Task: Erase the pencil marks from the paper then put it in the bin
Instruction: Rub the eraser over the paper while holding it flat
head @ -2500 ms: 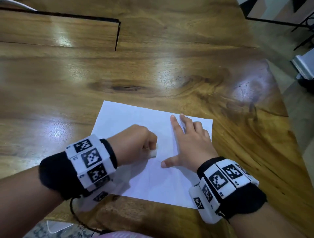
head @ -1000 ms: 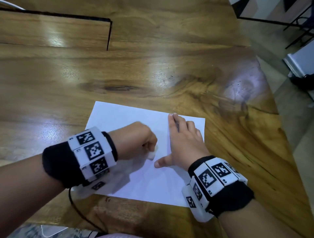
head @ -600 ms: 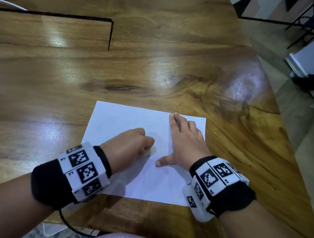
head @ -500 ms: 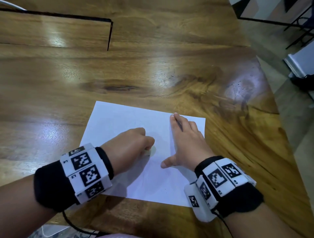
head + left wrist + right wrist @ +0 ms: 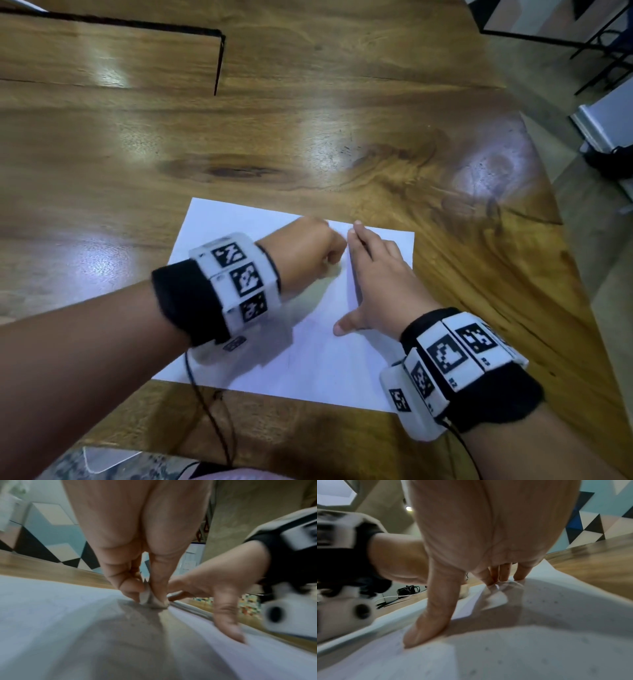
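Observation:
A white sheet of paper (image 5: 308, 370) lies flat on the wooden table (image 5: 308, 130), also seen in the wrist views (image 5: 51, 608) (image 5: 539, 642). My left hand (image 5: 334, 263) is curled into a fist near the sheet's far edge. In the left wrist view that hand (image 5: 147, 597) pinches a small white eraser (image 5: 145, 597) whose tip touches the paper. My right hand (image 5: 363, 281) lies flat on the sheet's right part, fingers straight, thumb spread toward me. In the right wrist view this hand (image 5: 453, 605) presses the paper, which buckles slightly by the fingertips (image 5: 518, 573). No bin is in view.
Dark eraser crumbs (image 5: 556, 601) speckle the sheet. A thin black seam (image 5: 219, 61) cuts the tabletop at the back left. The table's curved right edge (image 5: 555, 192) drops to the floor. A black cable (image 5: 212, 411) hangs from my left wrist over the near edge.
My left hand has slid with the eraser away from me across the sheet, from its middle to the far edge beside the right fingertips. The right hand and the paper have stayed put.

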A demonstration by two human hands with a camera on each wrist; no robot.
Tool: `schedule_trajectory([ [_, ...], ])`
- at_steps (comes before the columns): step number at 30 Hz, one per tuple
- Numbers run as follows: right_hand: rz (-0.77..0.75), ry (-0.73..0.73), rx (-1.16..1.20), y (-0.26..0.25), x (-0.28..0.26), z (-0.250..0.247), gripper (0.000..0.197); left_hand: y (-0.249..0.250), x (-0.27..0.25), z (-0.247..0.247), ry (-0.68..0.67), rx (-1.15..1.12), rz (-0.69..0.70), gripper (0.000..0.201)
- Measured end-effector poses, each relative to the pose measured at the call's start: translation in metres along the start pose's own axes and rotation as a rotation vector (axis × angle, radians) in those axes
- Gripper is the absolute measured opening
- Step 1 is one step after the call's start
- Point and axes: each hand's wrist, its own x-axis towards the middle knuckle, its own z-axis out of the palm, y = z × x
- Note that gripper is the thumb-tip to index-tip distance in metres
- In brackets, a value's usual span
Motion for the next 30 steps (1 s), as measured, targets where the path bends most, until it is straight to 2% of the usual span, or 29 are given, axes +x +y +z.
schedule_trajectory([
  [3,0.000,-0.009,-0.008,0.000,-0.001,0.000,0.140,-0.006,-0.032,0.007,-0.196,0.077,0.103,0.015],
  [5,-0.004,-0.008,-0.015,-0.001,-0.001,-0.001,0.139,-0.010,-0.035,0.007,-0.218,0.066,0.092,0.008],
  [10,0.001,-0.011,-0.024,-0.002,-0.001,-0.003,0.137,-0.009,0.018,-0.010,0.046,0.061,-0.025,0.012],
  [12,0.004,-0.019,-0.014,-0.002,-0.002,-0.003,0.137,-0.011,0.020,-0.009,0.048,0.054,-0.028,0.009],
  [13,0.004,-0.022,-0.009,-0.001,-0.002,-0.003,0.137,-0.013,0.012,-0.005,0.019,0.036,0.003,0.005],
  [16,0.001,-0.022,0.006,0.000,-0.002,-0.002,0.138,-0.016,-0.032,0.006,-0.145,0.012,0.117,0.021],
  [19,-0.002,-0.021,0.002,-0.001,-0.002,-0.002,0.138,-0.020,-0.053,0.013,-0.239,-0.003,0.140,0.013],
  [20,-0.002,-0.020,-0.003,-0.001,-0.001,-0.001,0.137,-0.021,-0.048,0.011,-0.233,0.005,0.127,0.009],
  [24,0.005,-0.018,-0.012,-0.002,-0.001,-0.001,0.137,-0.020,-0.013,-0.001,-0.037,-0.004,0.017,0.006],
  [26,0.006,-0.017,-0.017,-0.002,-0.001,-0.002,0.137,-0.022,-0.011,-0.001,0.025,-0.025,-0.019,0.007],
  [28,0.011,-0.028,-0.014,-0.002,-0.001,-0.002,0.137,-0.020,-0.029,0.006,0.003,-0.025,-0.026,0.016],
  [30,0.009,-0.030,-0.014,-0.002,0.000,-0.003,0.137,-0.023,-0.053,0.016,-0.017,-0.049,-0.010,0.016],
])
